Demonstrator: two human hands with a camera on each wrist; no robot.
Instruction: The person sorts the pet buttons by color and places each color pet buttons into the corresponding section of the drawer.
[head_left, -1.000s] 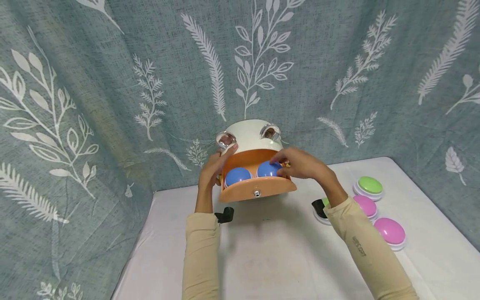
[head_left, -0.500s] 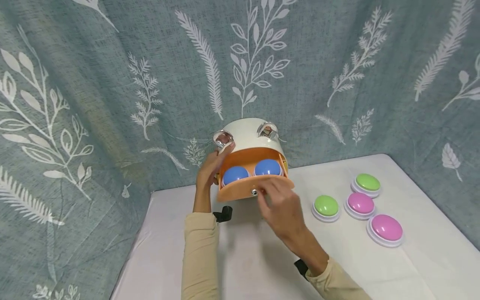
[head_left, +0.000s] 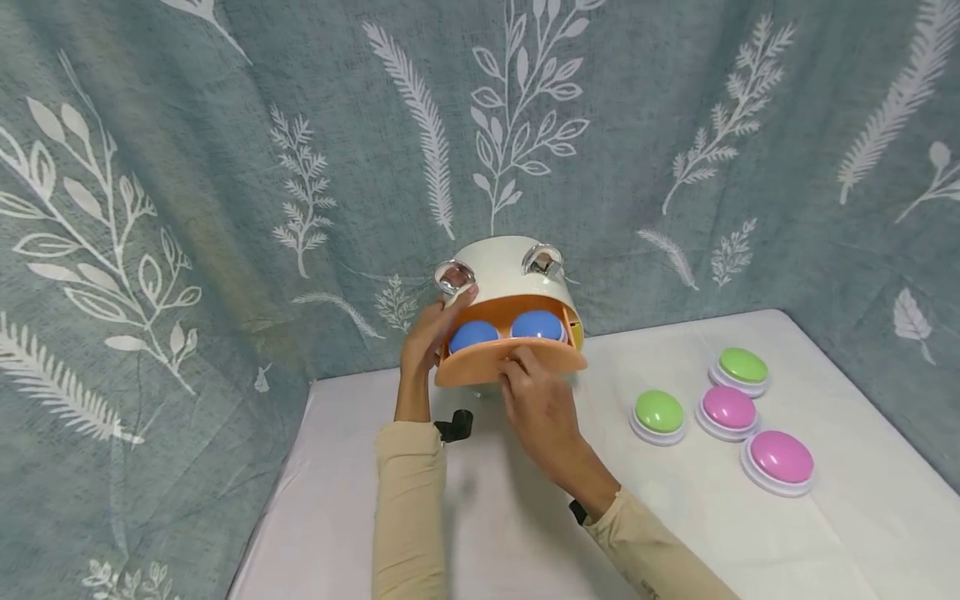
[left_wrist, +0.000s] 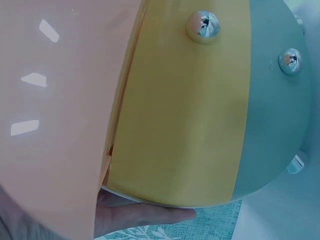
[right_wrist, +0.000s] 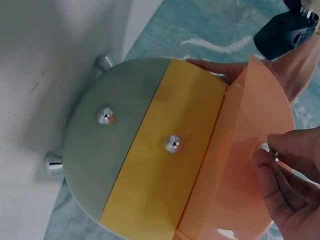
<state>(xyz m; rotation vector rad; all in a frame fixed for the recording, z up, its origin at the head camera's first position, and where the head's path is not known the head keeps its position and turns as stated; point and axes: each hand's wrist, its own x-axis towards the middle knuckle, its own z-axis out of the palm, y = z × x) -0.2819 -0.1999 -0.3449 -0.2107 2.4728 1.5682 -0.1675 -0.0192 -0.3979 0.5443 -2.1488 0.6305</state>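
A round white cabinet (head_left: 501, 265) stands at the back of the table, its orange drawer (head_left: 510, 360) pulled out. Two blue dome buttons (head_left: 473, 335) (head_left: 537, 325) lie inside the drawer. My left hand (head_left: 430, 335) holds the cabinet's left side, thumb near a chrome foot; its fingers (left_wrist: 142, 215) lie along the rim. My right hand (head_left: 534, 400) pinches the small knob on the drawer front (right_wrist: 245, 170); the fingers (right_wrist: 287, 165) curl around it. The yellow drawer (right_wrist: 165, 150) and green drawer (right_wrist: 107, 127) below are closed.
Right of the cabinet on the white table (head_left: 525, 533) lie two green buttons (head_left: 658, 411) (head_left: 742, 365) and two pink buttons (head_left: 727, 407) (head_left: 782, 457). A leaf-patterned teal curtain (head_left: 225, 167) closes in the back and left.
My right hand left the blue button inside the drawer, dropped to the drawer front and took its knob. The drawer now sits a little further in. The left hand stayed.
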